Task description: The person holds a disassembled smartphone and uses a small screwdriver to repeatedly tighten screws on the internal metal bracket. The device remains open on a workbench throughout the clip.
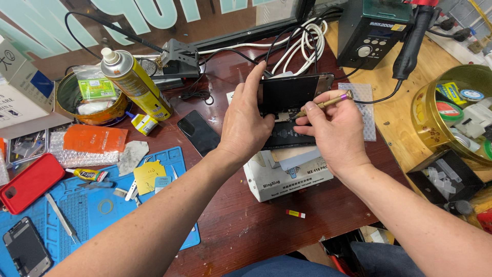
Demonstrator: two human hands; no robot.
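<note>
Bench [287, 225] carries one white box [287, 177], over which one opened phone [292, 100] is held, back already off and dark battery exposed; internal work looks under way, reassembly not begun. Left hand [246, 123] is clamped on the phone's left edge. Right hand [333, 133] pinches one brass screwdriver [328, 103], tip at the phone's middle.

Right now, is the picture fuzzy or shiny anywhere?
Head view: mostly sharp; the opened phone between left hand and right hand is clear. The gold tin glints, the yellow spray can shows a highlight, and edges bend from the wide lens.
</note>
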